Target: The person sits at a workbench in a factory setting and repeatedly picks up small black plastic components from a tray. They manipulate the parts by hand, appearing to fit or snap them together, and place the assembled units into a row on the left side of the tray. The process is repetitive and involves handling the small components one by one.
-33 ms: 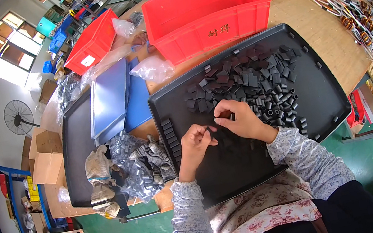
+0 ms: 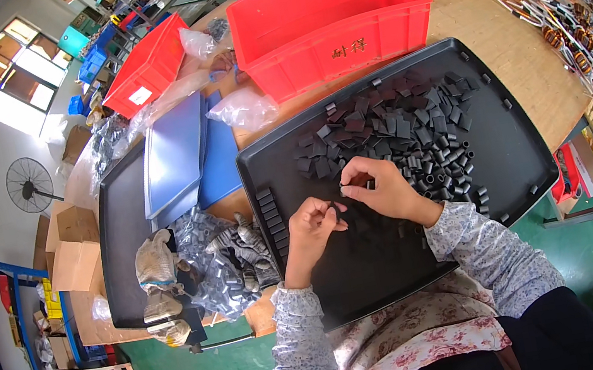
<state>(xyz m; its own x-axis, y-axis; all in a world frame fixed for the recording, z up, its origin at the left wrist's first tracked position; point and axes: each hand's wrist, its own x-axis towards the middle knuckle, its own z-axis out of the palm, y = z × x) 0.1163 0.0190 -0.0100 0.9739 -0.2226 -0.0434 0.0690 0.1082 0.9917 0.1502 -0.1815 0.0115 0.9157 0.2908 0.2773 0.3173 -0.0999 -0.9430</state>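
Over the middle of a large black tray (image 2: 406, 276), my left hand (image 2: 309, 228) pinches a small black piece (image 2: 338, 210) between thumb and fingers; its exact shape is mostly hidden. Just right of it, the thumb and fingertips of my right hand (image 2: 385, 192) are pressed together, and I cannot make out what is in them. A heap of flat black pieces (image 2: 380, 120) spreads over the tray's far half. Short black tubes (image 2: 450, 163) lie heaped beside my right hand. Along the tray's left rim several black pieces (image 2: 272, 216) stand in a neat row.
Beyond the tray stands a red bin (image 2: 336, 45), with another red bin (image 2: 147, 65) farther left. Blue folders (image 2: 178, 154), a plastic bag of grey parts (image 2: 214, 257) and work gloves (image 2: 157, 263) lie to the left. Loose wires (image 2: 575, 21) pile up at the far right.
The black piece at my left fingertips shows a little more clearly, and the fingers of both hands have shifted very slightly. Nothing else has visibly moved.
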